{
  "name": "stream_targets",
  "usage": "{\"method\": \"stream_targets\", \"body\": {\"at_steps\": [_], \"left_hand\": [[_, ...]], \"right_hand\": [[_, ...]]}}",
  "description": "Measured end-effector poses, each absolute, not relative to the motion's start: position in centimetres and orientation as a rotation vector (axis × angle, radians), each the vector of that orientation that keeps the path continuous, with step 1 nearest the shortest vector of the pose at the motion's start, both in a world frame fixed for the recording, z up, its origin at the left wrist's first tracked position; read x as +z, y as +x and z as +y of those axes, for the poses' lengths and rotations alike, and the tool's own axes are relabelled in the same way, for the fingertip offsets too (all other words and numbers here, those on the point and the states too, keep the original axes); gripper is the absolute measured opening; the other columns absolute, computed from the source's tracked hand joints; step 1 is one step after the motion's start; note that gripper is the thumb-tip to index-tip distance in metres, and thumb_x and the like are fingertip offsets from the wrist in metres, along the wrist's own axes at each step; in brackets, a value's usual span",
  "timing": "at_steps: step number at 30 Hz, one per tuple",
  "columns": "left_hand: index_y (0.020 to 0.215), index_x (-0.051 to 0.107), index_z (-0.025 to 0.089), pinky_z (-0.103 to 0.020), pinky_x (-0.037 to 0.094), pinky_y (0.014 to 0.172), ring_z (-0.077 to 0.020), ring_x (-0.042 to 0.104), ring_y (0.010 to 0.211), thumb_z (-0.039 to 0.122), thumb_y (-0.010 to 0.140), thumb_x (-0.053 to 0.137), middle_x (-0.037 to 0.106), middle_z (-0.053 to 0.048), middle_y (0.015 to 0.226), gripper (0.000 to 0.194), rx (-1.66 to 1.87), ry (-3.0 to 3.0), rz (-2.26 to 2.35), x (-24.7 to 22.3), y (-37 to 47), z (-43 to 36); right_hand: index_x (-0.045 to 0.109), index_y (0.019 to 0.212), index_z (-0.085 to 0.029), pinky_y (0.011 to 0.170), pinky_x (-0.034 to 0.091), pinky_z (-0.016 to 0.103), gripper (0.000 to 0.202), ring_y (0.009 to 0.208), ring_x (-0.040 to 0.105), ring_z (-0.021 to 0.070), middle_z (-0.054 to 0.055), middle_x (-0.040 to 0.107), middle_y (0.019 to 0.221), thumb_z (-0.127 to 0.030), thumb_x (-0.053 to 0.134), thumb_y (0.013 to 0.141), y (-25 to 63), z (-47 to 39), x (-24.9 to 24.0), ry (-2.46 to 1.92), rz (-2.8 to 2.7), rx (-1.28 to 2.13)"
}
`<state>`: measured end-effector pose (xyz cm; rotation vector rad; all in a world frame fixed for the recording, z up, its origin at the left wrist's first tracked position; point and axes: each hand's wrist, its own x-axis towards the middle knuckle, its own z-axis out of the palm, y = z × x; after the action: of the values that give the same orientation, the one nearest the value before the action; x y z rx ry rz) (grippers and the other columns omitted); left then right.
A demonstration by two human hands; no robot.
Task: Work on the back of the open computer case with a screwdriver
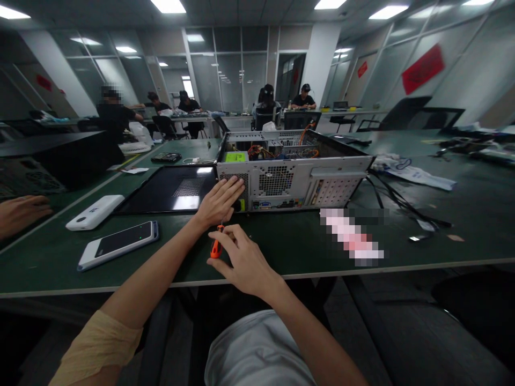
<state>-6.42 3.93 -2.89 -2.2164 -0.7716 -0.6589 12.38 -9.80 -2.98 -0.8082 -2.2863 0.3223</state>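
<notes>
An opened computer case [295, 179] lies on its side on the green table, its rear panel facing me and coloured wires showing inside. My left hand [220, 201] rests with its fingers stretched out against the left end of that panel, over the perforated part. Just below it, my right hand [241, 256] is curled around an orange and black screwdriver [216, 247], thumb and fingers at its handle. The screwdriver's shaft points up towards the case, and its tip is hidden near my left hand.
Left of the case lie a black side panel [169, 188], a white power bank [95, 212] and a phone-like device [120, 242]. Another person's hand [24, 214] is at the far left. Black cables [406, 206] and white gloves [414, 172] lie on the right.
</notes>
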Motion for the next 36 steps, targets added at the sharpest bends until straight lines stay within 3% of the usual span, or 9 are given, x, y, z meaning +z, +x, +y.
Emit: {"method": "stream_targets", "body": {"at_steps": [5, 12, 15, 19, 22, 25, 28, 32, 36], "left_hand": [[0.156, 0.041, 0.008, -0.049, 0.029, 0.127, -0.0295, 0.036, 0.153, 0.013, 0.084, 0.046, 0.047, -0.017, 0.159, 0.072, -0.706, -2.203, -0.733, -3.06, -6.39, 4.01], [0.156, 0.04, 0.007, -0.051, 0.03, 0.126, -0.0313, 0.035, 0.154, 0.016, 0.081, 0.049, 0.045, -0.017, 0.16, 0.077, -0.694, -2.198, -0.732, -2.9, -6.39, 3.81], [0.157, 0.039, 0.008, -0.052, 0.029, 0.127, -0.0313, 0.035, 0.154, 0.017, 0.083, 0.049, 0.045, -0.017, 0.16, 0.075, -0.714, -2.225, -0.742, -2.91, -6.36, 3.82], [0.158, 0.036, 0.008, -0.051, 0.029, 0.126, -0.0315, 0.034, 0.154, 0.017, 0.083, 0.049, 0.044, -0.017, 0.161, 0.077, -0.704, -2.244, -0.733, -2.81, -6.41, 3.76], [0.159, 0.035, 0.007, -0.051, 0.03, 0.126, -0.0319, 0.034, 0.154, 0.016, 0.081, 0.049, 0.044, -0.017, 0.161, 0.079, -0.704, -2.232, -0.713, -2.75, -6.45, 3.73], [0.16, 0.034, 0.008, -0.052, 0.031, 0.126, -0.0317, 0.035, 0.153, 0.015, 0.08, 0.049, 0.044, -0.017, 0.161, 0.081, -0.711, -2.229, -0.714, -2.79, -6.47, 3.78], [0.159, 0.036, 0.009, -0.053, 0.031, 0.126, -0.0316, 0.036, 0.153, 0.014, 0.079, 0.049, 0.045, -0.017, 0.161, 0.081, -0.708, -2.228, -0.735, -2.9, -6.43, 3.88], [0.159, 0.037, 0.01, -0.052, 0.029, 0.126, -0.031, 0.036, 0.153, 0.015, 0.081, 0.049, 0.046, -0.016, 0.16, 0.078, -0.712, -2.236, -0.75, -2.98, -6.32, 3.95], [0.159, 0.035, 0.009, -0.052, 0.03, 0.126, -0.0308, 0.035, 0.154, 0.014, 0.082, 0.049, 0.045, -0.016, 0.161, 0.079, -0.733, -2.232, -0.711, -2.86, -6.34, 3.89]], "right_hand": [[0.064, 0.119, -0.019, 0.096, 0.056, 0.035, 0.031, 0.111, 0.067, 0.0231, 0.01, 0.067, 0.124, -0.037, 0.071, 0.095, 12.29, -9.49, -3.5, -0.708, -2.296, 0.346], [0.062, 0.131, -0.019, 0.096, 0.057, 0.037, 0.034, 0.114, 0.066, 0.0231, 0.013, 0.059, 0.137, -0.029, 0.063, 0.098, 12.46, -9.96, -3.12, -0.695, -2.334, 0.321], [0.057, 0.135, -0.017, 0.103, 0.054, 0.04, 0.042, 0.118, 0.064, 0.0247, 0.012, 0.063, 0.133, -0.021, 0.062, 0.093, 12.38, -9.75, -3.24, -0.645, -2.295, 0.361], [0.066, 0.116, -0.016, 0.101, 0.055, 0.039, 0.034, 0.108, 0.065, 0.0243, 0.012, 0.067, 0.127, -0.015, 0.065, 0.082, 12.28, -9.38, -3.75, -0.591, -2.223, 0.314], [0.072, 0.112, -0.018, 0.089, 0.059, 0.035, 0.031, 0.096, 0.067, 0.0205, 0.014, 0.061, 0.137, -0.017, 0.067, 0.081, 12.32, -9.46, -3.83, -0.642, -2.204, 0.253], [0.065, 0.131, -0.021, 0.079, 0.061, 0.031, 0.045, 0.092, 0.07, 0.0181, 0.012, 0.061, 0.138, -0.02, 0.063, 0.086, 12.38, -9.76, -3.61, -0.706, -2.244, 0.263], [0.058, 0.14, -0.017, 0.086, 0.061, 0.033, 0.05, 0.104, 0.071, 0.0208, 0.013, 0.062, 0.139, -0.018, 0.058, 0.09, 12.36, -9.9, -3.41, -0.678, -2.278, 0.297], [0.065, 0.128, -0.014, 0.106, 0.055, 0.038, 0.037, 0.121, 0.066, 0.0254, 0.015, 0.064, 0.136, -0.019, 0.063, 0.092, 12.29, -9.62, -3.58, -0.596, -2.292, 0.303], [0.066, 0.13, -0.02, 0.097, 0.059, 0.037, 0.035, 0.113, 0.068, 0.0225, 0.014, 0.06, 0.139, -0.036, 0.065, 0.098, 12.39, -9.14, -3.98, -0.612, -2.279, 0.228]]}}
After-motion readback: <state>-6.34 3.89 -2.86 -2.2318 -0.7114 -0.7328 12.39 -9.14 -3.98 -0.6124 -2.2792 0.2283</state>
